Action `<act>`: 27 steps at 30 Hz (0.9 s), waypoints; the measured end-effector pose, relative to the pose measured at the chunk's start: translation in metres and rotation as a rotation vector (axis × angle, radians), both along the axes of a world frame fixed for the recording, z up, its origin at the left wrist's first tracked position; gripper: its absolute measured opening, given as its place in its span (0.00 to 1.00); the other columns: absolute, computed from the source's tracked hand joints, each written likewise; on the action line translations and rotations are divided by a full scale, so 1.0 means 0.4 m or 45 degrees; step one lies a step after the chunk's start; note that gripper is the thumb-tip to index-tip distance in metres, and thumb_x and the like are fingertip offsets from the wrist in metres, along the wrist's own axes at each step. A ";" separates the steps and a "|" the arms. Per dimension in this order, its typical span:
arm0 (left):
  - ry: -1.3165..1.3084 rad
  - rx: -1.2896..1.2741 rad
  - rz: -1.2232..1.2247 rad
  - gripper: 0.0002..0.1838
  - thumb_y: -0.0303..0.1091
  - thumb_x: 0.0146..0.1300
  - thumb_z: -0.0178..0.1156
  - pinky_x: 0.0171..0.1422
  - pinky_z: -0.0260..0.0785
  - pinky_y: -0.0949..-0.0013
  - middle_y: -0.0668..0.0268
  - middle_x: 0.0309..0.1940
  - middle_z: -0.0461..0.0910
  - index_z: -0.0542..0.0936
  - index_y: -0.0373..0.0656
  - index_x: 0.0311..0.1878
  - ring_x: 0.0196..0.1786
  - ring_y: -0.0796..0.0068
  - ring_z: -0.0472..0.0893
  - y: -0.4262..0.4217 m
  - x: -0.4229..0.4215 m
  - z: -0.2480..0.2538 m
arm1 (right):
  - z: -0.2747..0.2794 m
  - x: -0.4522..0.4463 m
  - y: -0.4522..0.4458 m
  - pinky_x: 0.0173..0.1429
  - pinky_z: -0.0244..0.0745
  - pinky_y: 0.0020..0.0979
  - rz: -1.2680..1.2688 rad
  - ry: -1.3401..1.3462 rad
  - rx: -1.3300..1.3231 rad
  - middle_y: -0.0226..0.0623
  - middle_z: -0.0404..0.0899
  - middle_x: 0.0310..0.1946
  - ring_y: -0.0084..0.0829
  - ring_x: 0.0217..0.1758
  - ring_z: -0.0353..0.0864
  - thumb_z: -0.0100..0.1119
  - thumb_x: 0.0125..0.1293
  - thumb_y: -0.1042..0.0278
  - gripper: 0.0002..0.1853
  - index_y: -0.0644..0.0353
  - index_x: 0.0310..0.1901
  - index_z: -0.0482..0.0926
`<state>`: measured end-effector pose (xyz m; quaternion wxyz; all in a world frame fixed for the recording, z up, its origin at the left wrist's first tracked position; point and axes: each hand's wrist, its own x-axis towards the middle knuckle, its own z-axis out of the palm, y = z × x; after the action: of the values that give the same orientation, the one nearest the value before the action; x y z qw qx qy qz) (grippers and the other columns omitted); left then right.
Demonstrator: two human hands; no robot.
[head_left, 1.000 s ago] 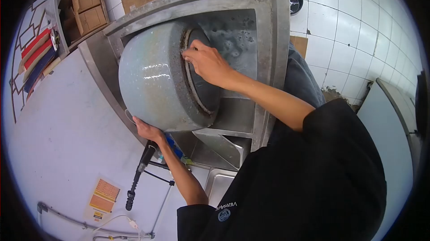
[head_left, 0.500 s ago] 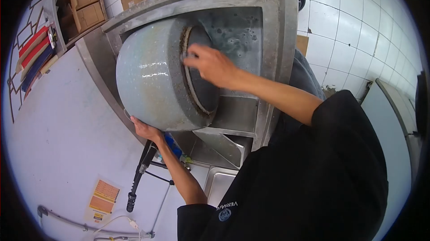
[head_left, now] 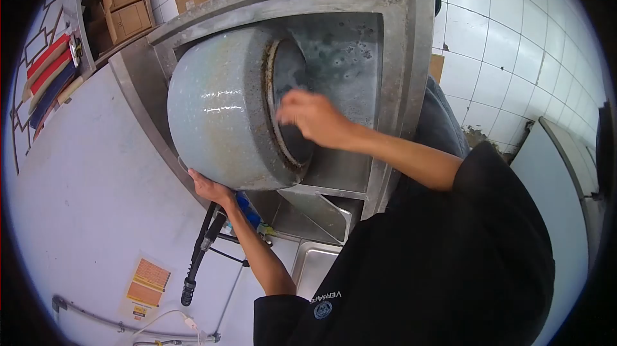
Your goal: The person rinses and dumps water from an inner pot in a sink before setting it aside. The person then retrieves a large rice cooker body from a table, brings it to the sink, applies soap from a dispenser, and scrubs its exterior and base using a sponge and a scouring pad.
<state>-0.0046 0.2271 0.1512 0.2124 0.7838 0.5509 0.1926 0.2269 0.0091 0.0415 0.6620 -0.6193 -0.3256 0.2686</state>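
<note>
A large, pale grey metal pot (head_left: 215,105) lies tilted on its side in a steel sink. Brown, crusty grime rings its darker base (head_left: 292,98), which faces my right side. At the pot's lower left edge, my left hand (head_left: 211,188) grips the rim, near a thin wire loop. My right hand (head_left: 312,116) is over the base beside the grimy ring, its fingers curled together and smeared by motion. Whatever those fingers hold is hidden.
Cloudy water stands in the sink basin (head_left: 344,63). A black spray nozzle (head_left: 188,291) juts out below my left hand. Close by are a blue item (head_left: 247,211) and a steel tray (head_left: 315,262). Cardboard boxes (head_left: 125,8) sit at upper left.
My right hand has moved slightly down and to the right across the pot's base. My left hand keeps its grip, and the pot stays almost still.
</note>
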 end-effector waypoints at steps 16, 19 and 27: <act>0.100 0.130 -0.107 0.34 0.52 0.82 0.35 0.48 0.76 0.65 0.54 0.41 0.86 0.80 0.26 0.49 0.41 0.65 0.83 0.022 -0.081 -0.039 | 0.054 -0.040 0.088 0.28 0.72 0.36 -0.378 0.334 -0.084 0.43 0.78 0.35 0.33 0.21 0.79 0.62 0.69 0.66 0.10 0.66 0.39 0.77; 0.097 0.026 -0.049 0.35 0.52 0.82 0.35 0.48 0.75 0.64 0.54 0.40 0.86 0.80 0.25 0.49 0.40 0.66 0.83 0.028 -0.097 -0.033 | -0.004 0.046 0.137 0.34 0.74 0.35 -0.363 0.451 -0.201 0.44 0.78 0.35 0.34 0.30 0.82 0.61 0.70 0.66 0.10 0.66 0.38 0.77; -0.028 -0.054 -0.032 0.36 0.53 0.82 0.35 0.48 0.74 0.64 0.56 0.37 0.86 0.81 0.26 0.45 0.38 0.67 0.83 0.003 -0.060 -0.009 | 0.006 -0.009 0.125 0.43 0.75 0.43 -0.408 0.280 -0.136 0.50 0.81 0.37 0.48 0.39 0.83 0.61 0.67 0.65 0.09 0.64 0.37 0.78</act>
<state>-0.0286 0.2283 0.1477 0.2374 0.7838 0.5426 0.1867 0.2232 0.0593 0.0441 0.6939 -0.6645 -0.1340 0.2428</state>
